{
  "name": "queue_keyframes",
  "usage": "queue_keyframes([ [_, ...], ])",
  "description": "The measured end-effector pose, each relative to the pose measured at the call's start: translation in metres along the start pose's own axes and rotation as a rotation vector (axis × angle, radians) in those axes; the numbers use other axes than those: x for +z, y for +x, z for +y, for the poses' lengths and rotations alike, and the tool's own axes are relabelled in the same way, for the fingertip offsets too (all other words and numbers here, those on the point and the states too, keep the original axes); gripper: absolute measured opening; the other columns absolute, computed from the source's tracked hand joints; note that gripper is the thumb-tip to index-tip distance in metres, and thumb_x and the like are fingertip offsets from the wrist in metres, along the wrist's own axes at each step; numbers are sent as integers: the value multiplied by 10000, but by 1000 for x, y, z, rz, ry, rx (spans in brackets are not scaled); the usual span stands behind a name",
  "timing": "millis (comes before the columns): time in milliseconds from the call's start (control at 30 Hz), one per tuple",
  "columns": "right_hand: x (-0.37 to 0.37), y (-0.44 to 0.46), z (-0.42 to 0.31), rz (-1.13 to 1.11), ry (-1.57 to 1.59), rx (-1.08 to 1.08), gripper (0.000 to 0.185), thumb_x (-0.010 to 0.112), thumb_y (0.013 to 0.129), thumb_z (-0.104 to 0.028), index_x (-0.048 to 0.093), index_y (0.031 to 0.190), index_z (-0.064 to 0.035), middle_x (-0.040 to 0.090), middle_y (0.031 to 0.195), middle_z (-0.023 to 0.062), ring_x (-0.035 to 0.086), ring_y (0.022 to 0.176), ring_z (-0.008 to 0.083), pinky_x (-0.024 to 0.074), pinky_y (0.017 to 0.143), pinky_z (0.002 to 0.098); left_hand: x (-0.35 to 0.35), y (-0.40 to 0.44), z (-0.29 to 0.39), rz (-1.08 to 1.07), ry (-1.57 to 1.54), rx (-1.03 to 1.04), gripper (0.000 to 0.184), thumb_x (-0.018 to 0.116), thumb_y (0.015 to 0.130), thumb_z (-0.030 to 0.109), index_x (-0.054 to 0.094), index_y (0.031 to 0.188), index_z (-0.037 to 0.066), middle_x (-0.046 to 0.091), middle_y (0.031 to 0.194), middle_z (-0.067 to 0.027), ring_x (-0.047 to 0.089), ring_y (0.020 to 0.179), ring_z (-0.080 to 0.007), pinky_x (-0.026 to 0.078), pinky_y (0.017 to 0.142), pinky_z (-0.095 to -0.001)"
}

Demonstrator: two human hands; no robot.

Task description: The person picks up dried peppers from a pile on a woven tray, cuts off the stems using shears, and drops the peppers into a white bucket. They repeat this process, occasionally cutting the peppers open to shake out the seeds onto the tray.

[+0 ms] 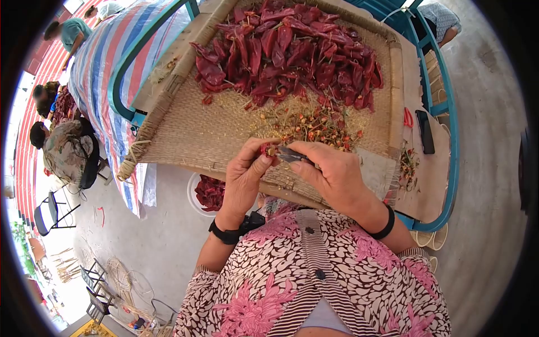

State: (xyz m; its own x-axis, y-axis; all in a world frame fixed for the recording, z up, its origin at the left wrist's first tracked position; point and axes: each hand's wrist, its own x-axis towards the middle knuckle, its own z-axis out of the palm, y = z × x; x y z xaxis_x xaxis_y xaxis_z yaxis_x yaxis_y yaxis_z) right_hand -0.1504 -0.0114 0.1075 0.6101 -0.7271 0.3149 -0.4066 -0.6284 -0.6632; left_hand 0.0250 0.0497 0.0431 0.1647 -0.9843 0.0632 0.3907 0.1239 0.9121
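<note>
My left hand (pixel 250 163) pinches a dried red pepper (pixel 268 149) by its end, above the front edge of the woven tray (pixel 174 135). In my right hand (pixel 331 171) is a small dark metal cutting tool (pixel 291 155), its tip touching or right beside the pepper's stem end. Farther back on the tray lies a large heap of dried red peppers (pixel 281 53). Cut stem ends and seeds (pixel 320 128) are scattered between that heap and my hands.
Below the tray, left of my left wrist, a white bowl (pixel 192 196) holds red peppers. A dark phone (pixel 425 132) and red-handled scissors (pixel 408 117) lie right of the tray. Teal metal rails (pixel 449 168) surround it. Other people sit at far left; another is at top right.
</note>
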Motion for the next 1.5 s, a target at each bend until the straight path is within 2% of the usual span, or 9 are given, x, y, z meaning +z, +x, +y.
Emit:
queue_keyframes([
  [233, 0, 1, 1, -3, -91, -15, 293, 667, 846, -277, 644, 1089, -114, 670, 854, 71, 658, 667, 237, 498, 538, 335, 0, 2, -6, 42, -196, -12, 216, 606, 925, 80, 509, 1112, 32, 641, 1006, -71, 618, 884, -129, 506, 805, -259],
  [700, 3, 2, 4, -18, -118, 47, 313, 666, 844, -273, 627, 1103, -103, 649, 811, 80, 648, 659, 262, 498, 538, 362, -3, 1, -16, 47, -133, -20, 124, 606, 897, -17, 565, 1008, 20, 651, 962, -54, 637, 851, -120, 535, 787, -254],
  [900, 6, 0, -1, -34, -405, -35, 308, 688, 810, -244, 608, 1082, -124, 594, 738, 52, 625, 606, 229, 486, 489, 339, 3, 1, -14, 81, -53, -37, 78, 607, 897, -21, 576, 961, 10, 650, 933, -42, 614, 805, -103, 514, 751, -240],
  [1000, 12, -2, 10, -11, -240, -27, 281, 669, 841, -245, 606, 1070, -96, 599, 742, 76, 637, 624, 218, 478, 486, 327, 2, 0, -15, 60, -60, -46, 86, 609, 896, -17, 566, 964, 12, 649, 930, -48, 611, 803, -103, 510, 743, -237],
  [1100, 23, -7, 24, -44, 220, 114, 248, 609, 911, -261, 597, 1050, -55, 585, 712, 60, 614, 587, 178, 445, 464, 298, 0, 0, -16, 32, -123, -57, 97, 621, 892, 4, 552, 958, 21, 647, 914, -60, 597, 781, -107, 494, 723, -237],
  [1200, 20, -4, 30, -248, 711, 375, 259, 526, 975, -286, 574, 1022, -36, 540, 672, 18, 507, 482, 105, 366, 410, 242, -5, 2, -18, -32, -231, -90, 104, 615, 902, 25, 546, 979, 36, 647, 910, -60, 583, 782, -95, 479, 722, -232],
  [1300, 5, 2, 21, -426, 1218, 766, 264, 496, 994, -308, 549, 991, -49, 491, 664, -27, 367, 436, 36, 280, 375, 198, -8, 7, -19, -94, -359, -112, 121, 623, 905, 62, 536, 988, 47, 638, 890, -57, 563, 765, -86, 467, 712, -230],
  [1400, 5, 0, 17, -450, 1584, 944, 261, 497, 992, -322, 533, 978, -64, 484, 656, -23, 309, 412, 12, 225, 363, 172, -6, 11, -23, -130, -470, -96, 143, 627, 909, 94, 520, 995, 53, 621, 863, -50, 510, 699, -71, 430, 651, -210],
  [1500, 9, 0, 22, -388, 1419, 851, 252, 511, 987, -319, 540, 991, -68, 492, 673, -19, 351, 435, 34, 274, 380, 197, -3, 12, -18, -85, -395, -147, 156, 592, 936, 126, 502, 1037, 50, 552, 791, -14, 423, 629, -57, 357, 565, -192],
])
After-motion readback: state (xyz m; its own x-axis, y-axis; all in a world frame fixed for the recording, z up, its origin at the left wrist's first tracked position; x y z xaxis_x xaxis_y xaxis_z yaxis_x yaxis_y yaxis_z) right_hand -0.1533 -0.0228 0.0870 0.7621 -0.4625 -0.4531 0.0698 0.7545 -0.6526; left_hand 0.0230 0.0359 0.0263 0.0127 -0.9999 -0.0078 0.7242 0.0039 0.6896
